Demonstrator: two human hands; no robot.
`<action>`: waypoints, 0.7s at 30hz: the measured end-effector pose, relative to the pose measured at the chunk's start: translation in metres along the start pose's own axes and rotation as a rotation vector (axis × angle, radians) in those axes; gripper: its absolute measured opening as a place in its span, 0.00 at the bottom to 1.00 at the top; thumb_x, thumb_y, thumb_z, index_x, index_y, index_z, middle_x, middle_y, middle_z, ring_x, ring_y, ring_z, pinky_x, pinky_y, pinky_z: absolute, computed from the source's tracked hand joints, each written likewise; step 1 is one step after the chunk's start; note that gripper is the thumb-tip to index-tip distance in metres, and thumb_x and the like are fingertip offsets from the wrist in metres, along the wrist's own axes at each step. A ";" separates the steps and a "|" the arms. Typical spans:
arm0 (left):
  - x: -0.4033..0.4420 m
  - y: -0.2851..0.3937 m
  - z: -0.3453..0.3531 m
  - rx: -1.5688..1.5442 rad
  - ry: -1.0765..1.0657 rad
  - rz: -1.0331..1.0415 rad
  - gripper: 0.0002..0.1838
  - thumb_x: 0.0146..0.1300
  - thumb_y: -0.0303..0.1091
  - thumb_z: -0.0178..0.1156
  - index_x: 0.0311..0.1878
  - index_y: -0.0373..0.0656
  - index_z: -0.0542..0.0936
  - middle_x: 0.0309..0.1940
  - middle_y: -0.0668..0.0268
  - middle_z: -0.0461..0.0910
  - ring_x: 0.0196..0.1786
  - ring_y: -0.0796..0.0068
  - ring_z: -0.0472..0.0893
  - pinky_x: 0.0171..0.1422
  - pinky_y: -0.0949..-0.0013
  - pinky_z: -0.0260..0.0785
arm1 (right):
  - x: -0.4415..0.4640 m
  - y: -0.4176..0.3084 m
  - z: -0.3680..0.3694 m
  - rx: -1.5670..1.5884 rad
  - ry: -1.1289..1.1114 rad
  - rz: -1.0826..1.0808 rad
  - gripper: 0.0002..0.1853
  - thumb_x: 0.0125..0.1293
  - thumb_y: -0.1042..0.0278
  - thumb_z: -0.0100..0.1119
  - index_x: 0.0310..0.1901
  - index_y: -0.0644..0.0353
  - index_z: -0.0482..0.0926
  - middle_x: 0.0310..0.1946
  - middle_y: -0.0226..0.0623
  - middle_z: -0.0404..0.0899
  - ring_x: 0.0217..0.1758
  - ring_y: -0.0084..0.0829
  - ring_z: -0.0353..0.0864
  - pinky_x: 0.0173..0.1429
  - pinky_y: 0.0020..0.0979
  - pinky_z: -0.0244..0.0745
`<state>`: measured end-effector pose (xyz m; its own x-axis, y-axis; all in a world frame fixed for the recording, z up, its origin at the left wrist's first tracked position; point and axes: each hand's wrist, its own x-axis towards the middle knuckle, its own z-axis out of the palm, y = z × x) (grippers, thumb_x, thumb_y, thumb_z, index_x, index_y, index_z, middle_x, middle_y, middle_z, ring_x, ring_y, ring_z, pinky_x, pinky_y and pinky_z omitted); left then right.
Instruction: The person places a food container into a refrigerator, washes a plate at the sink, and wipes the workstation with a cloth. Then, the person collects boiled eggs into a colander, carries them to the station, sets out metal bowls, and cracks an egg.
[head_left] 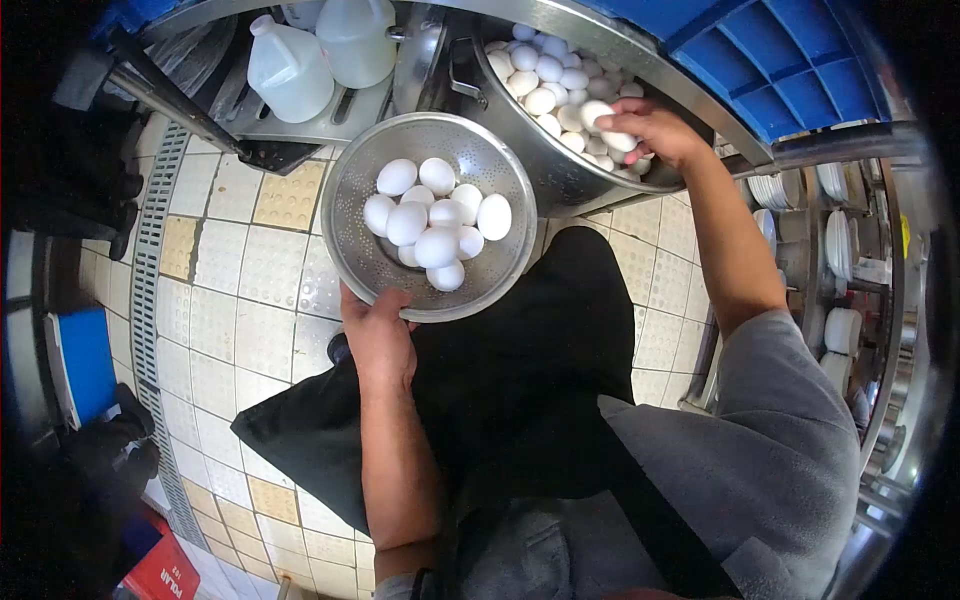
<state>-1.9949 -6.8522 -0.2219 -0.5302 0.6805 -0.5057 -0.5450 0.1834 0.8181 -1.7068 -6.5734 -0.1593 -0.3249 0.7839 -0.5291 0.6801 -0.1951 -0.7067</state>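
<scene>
My left hand (378,325) grips the near rim of a metal colander (345,235), thumb on the edge. Several white eggs (437,247) are piled in its perforated bowl. Up and to the right stands a large steel stockpot (545,175) with many white eggs (548,68) inside. Over the pot's near right side, my right hand (648,130) has its fingers closed around white eggs (616,140), seemingly two. The fingertips farther into the pot are partly hidden by the eggs.
Translucent plastic jugs (290,72) stand on a metal rack at upper left. A blue plastic crate (765,60) sits above the pot at upper right. Stacked white plates (838,220) fill shelves on the right. A floor drain grate (147,330) runs along the tiled floor.
</scene>
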 end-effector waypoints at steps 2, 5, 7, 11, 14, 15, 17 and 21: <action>-0.001 0.001 0.001 -0.028 -0.008 -0.008 0.24 0.51 0.19 0.51 0.55 0.35 0.70 0.35 0.62 0.77 0.25 0.75 0.76 0.21 0.76 0.65 | -0.008 -0.003 0.009 0.134 0.014 -0.072 0.25 0.56 0.50 0.70 0.50 0.59 0.79 0.42 0.30 0.80 0.39 0.22 0.80 0.33 0.22 0.79; 0.003 0.001 -0.004 0.018 -0.053 -0.044 0.27 0.50 0.19 0.52 0.58 0.39 0.69 0.40 0.64 0.77 0.32 0.79 0.77 0.22 0.80 0.67 | -0.023 -0.014 0.026 0.308 0.038 -0.193 0.17 0.60 0.57 0.67 0.46 0.57 0.79 0.40 0.27 0.81 0.39 0.20 0.81 0.34 0.21 0.79; 0.005 -0.003 -0.005 0.007 -0.073 -0.049 0.27 0.50 0.19 0.52 0.58 0.39 0.69 0.40 0.64 0.77 0.32 0.79 0.77 0.22 0.80 0.67 | -0.031 -0.022 0.041 0.331 0.008 -0.316 0.16 0.61 0.56 0.67 0.46 0.55 0.80 0.39 0.27 0.82 0.39 0.20 0.81 0.34 0.21 0.79; 0.004 -0.002 -0.002 -0.012 -0.072 -0.053 0.26 0.50 0.18 0.51 0.57 0.38 0.69 0.39 0.63 0.77 0.31 0.79 0.77 0.21 0.80 0.66 | -0.047 -0.048 0.076 0.318 0.039 -0.509 0.15 0.56 0.66 0.72 0.44 0.59 0.81 0.53 0.33 0.74 0.40 0.20 0.80 0.34 0.22 0.81; 0.004 0.001 -0.002 -0.017 -0.117 -0.056 0.27 0.50 0.18 0.51 0.57 0.38 0.69 0.40 0.63 0.77 0.33 0.78 0.78 0.24 0.79 0.68 | -0.053 -0.061 0.105 0.079 0.054 -0.671 0.17 0.51 0.67 0.75 0.42 0.59 0.82 0.58 0.36 0.68 0.53 0.26 0.75 0.48 0.27 0.77; 0.003 0.000 0.000 -0.016 -0.118 -0.058 0.27 0.50 0.18 0.51 0.57 0.38 0.69 0.40 0.63 0.77 0.33 0.78 0.78 0.24 0.79 0.68 | -0.049 -0.059 0.116 -0.046 0.073 -0.748 0.17 0.51 0.70 0.75 0.43 0.59 0.82 0.60 0.36 0.66 0.56 0.28 0.73 0.55 0.29 0.74; 0.001 -0.005 0.009 -0.101 -0.045 -0.007 0.25 0.51 0.17 0.50 0.56 0.34 0.70 0.38 0.61 0.78 0.29 0.74 0.79 0.22 0.76 0.68 | -0.045 -0.061 0.143 -0.137 0.062 -0.740 0.19 0.48 0.66 0.78 0.42 0.58 0.82 0.57 0.37 0.68 0.60 0.32 0.69 0.63 0.32 0.65; 0.002 -0.010 0.001 -0.069 -0.093 -0.004 0.26 0.52 0.17 0.49 0.58 0.34 0.69 0.42 0.59 0.77 0.36 0.71 0.80 0.30 0.74 0.74 | -0.053 -0.075 0.177 -0.284 0.061 -0.717 0.21 0.47 0.58 0.78 0.40 0.57 0.82 0.57 0.41 0.70 0.57 0.39 0.75 0.61 0.35 0.70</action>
<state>-1.9901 -6.8517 -0.2310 -0.4674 0.7430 -0.4790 -0.5922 0.1390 0.7937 -1.8567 -6.7045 -0.1617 -0.7183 0.6943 0.0449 0.4622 0.5243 -0.7152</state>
